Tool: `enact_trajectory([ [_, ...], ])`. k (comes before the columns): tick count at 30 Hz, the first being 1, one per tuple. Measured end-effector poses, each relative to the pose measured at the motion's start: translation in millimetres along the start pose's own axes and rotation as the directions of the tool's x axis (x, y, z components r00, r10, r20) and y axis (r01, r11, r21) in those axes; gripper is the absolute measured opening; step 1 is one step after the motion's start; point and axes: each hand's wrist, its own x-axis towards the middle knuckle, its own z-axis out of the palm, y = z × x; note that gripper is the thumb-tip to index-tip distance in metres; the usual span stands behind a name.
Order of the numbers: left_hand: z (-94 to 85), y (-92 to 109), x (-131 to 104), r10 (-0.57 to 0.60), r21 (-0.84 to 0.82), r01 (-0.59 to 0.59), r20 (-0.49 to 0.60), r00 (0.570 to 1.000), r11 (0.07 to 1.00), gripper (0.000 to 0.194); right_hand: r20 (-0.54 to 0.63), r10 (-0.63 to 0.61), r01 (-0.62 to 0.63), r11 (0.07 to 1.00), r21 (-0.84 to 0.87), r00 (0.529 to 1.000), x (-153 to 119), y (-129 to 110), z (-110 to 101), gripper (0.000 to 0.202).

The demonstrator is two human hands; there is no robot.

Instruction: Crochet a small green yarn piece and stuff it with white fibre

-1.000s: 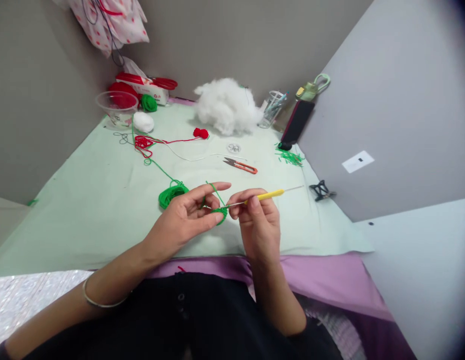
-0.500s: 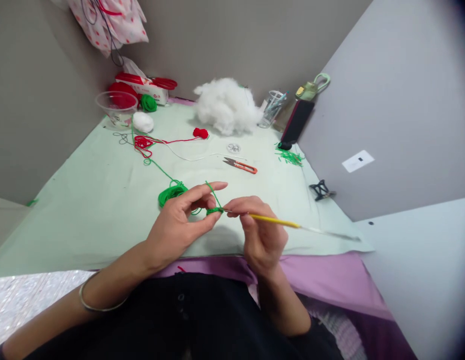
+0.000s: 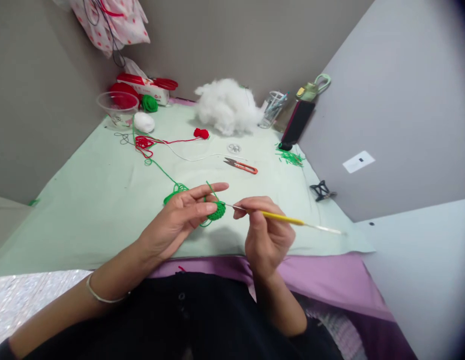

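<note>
Seemingly part-made, green crochet (image 3: 217, 211) is pinched by the left grip (image 3: 179, 215), a hook (image 3: 283, 218) by the right grip (image 3: 267, 234), yarn (image 3: 170, 195) left unworked.

Shows bright green on the small round stitch-textured crocheted piece (image 3: 217, 212), the same green in the loose yarn coil (image 3: 175, 190) and the scattered yarn snippets (image 3: 291, 158). Turns yellow along the slim handle of the metal crochet hook (image 3: 283, 217), silver at both ends. Runs red through the tangled yarn strands (image 3: 143, 144) and the small bow-shaped piece (image 3: 201, 133), white through the fluffy stuffing heap (image 3: 228, 106) and the round yarn ball (image 3: 144, 122). Pairs orange handles with dark grey blades on the small thread snips (image 3: 244, 166). Spreads plain pale mint over the flat tablecloth (image 3: 100, 210). Scatters red dots across the pinkish-white hanging bag (image 3: 121, 32).
</note>
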Motion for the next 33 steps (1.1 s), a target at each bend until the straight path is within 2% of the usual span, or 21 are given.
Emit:
enact_trajectory([
  [3, 0.8, 2.5, 0.0, 0.085, 0.083, -0.085, 0.001, 0.996, 0.993, 0.039, -0.018, 0.177, -0.169, 0.962, 0.215, 0.984, 3.4, -0.2, 0.2, 0.018],
  [9, -6.2, 1.3, 3.9, 0.149, 0.201, -0.148, 0.007, 0.989, 0.968, 0.032, -0.028, 0.25, -0.236, 0.941, 0.241, 0.968, 2.1, 0.7, -1.6, 0.016],
  [13, -3.0, -2.1, 4.7, 0.131, 0.172, -0.134, 0.027, 0.991, 0.976, 0.037, 0.045, 0.28, -0.282, 0.929, 0.241, 0.959, 3.1, 1.8, 0.1, 0.016],
  [18, 5.9, -5.3, 2.0, 0.124, 0.12, -0.126, 0.021, 0.992, 0.985, 0.039, 0.026, 0.132, -0.134, 0.984, 0.115, 0.991, 3.1, 3.8, 4.7, 0.014],
  [20, 6.8, -4.8, 1.3, 0.108, 0.104, -0.109, 0.014, 0.994, 0.989, 0.041, 0.026, 0.122, -0.125, 0.987, 0.105, 0.992, 2.6, 3.9, 4.6, 0.014],
  [24, 2.3, -3.4, 2.6, 0.011, 0.033, -0.013, 0.04, 0.999, 0.999, 0.05, 0.045, 0.235, -0.24, 0.953, 0.187, 0.971, 3.7, 4.8, 1.2, 0.014],
  [27, -3.4, -3.1, 4.8, -0.051, -0.013, 0.052, 0.119, 0.992, 0.999, 0.049, 0.036, 0.314, -0.312, 0.91, 0.273, 0.949, 8.2, 6.5, -2.2, 0.017],
  [30, -5.8, -2.2, 5.9, -0.053, -0.061, 0.065, 0.175, 0.983, 0.996, 0.042, 0.048, 0.367, -0.36, 0.866, 0.347, 0.929, 13.5, 8.5, -5.4, 0.018],
  [33, -3.8, -1.7, 5.1, -0.019, -0.031, 0.024, 0.142, 0.99, 0.999, 0.037, 0.072, 0.403, -0.4, 0.84, 0.368, 0.912, 14.9, 10.0, -6.4, 0.018],
])
